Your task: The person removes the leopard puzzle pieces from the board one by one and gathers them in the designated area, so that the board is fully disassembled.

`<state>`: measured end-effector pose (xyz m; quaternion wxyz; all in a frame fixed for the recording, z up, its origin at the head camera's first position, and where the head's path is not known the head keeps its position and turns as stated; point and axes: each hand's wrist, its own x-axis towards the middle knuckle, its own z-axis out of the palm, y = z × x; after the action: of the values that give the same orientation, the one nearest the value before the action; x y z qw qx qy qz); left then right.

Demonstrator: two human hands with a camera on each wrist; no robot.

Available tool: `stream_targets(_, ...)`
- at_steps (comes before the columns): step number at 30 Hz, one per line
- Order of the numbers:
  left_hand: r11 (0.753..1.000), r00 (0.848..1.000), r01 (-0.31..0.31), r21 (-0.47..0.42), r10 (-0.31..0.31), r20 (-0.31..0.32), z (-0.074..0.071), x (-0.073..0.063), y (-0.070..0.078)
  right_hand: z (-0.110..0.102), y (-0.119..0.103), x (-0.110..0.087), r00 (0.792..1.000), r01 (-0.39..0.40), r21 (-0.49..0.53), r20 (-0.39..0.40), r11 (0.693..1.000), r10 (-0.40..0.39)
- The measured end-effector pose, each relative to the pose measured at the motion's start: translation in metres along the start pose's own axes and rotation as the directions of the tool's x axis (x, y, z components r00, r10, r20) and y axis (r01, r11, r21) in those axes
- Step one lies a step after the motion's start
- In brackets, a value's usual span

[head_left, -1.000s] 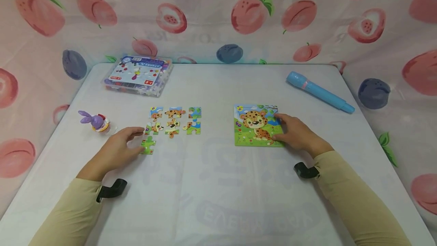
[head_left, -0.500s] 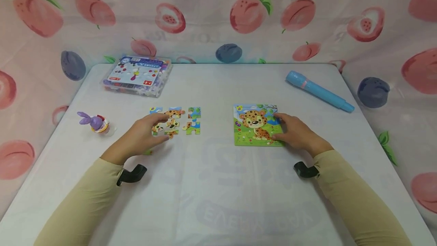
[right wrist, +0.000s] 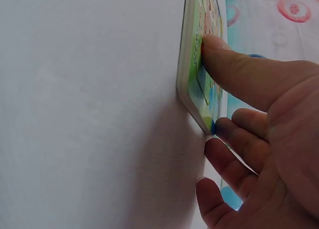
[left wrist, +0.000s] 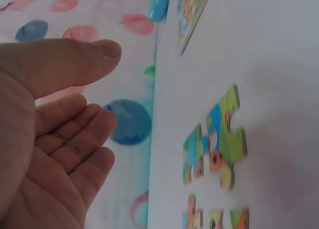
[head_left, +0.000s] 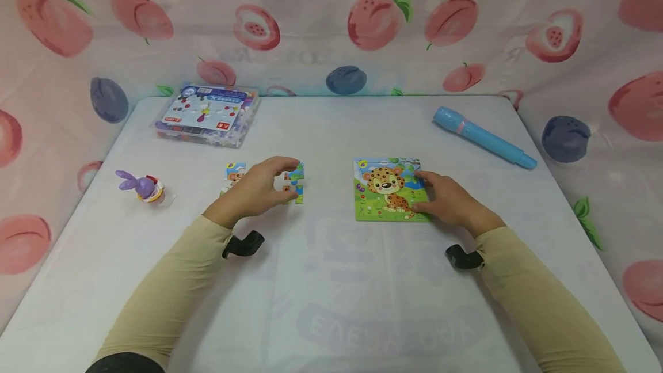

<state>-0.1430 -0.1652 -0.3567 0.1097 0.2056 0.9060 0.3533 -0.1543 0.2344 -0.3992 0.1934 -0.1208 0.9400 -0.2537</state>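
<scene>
My left hand (head_left: 256,189) is over a group of loose jigsaw pieces (head_left: 296,172) and hides several of them in the head view. Its thumb and fingers are spread apart with nothing between them. The left wrist view shows this hand beside the leopard jigsaw pieces (left wrist: 225,129), which lie on the white table. My right hand (head_left: 449,201) rests at the right edge of a square leopard puzzle board (head_left: 373,200). In the right wrist view its thumb (right wrist: 234,64) lies on the board's face, and loosely bent fingers are by the corner.
At the back left lies a clear plastic box (head_left: 204,114) with a printed label. A purple rabbit toy (head_left: 145,187) stands on the left of the table. The light blue tube-shaped object (head_left: 484,138) is at the back right. Behind is a fruit-print cloth (head_left: 305,27).
My left hand has moved rightward across the jigsaw pieces, from the left column to the right one, carrying nothing. My right hand and the puzzle board have stayed in place.
</scene>
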Motion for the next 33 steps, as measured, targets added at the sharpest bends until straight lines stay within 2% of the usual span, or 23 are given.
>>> stream_targets(11,0.998,0.994,-0.058,0.000,0.058,0.089,0.033,0.025,0.022,0.000,-0.001,0.000,1.000,-0.004,0.000,0.004,1.000,0.004)
stream_targets(18,0.996,0.979,-0.085,0.012,0.081,0.186,0.065,0.045,0.034,0.000,0.000,0.001,1.000,-0.007,-0.009,-0.001,1.000,0.007)
stream_targets(26,0.985,0.960,-0.166,0.047,0.151,0.235,0.094,0.068,0.048,0.001,0.001,0.001,1.000,0.006,0.001,0.001,1.000,-0.006)
stream_targets(33,0.988,0.952,-0.149,0.035,0.134,0.274,0.108,0.080,0.056,0.000,0.002,0.001,1.000,0.014,-0.002,0.005,1.000,-0.014)
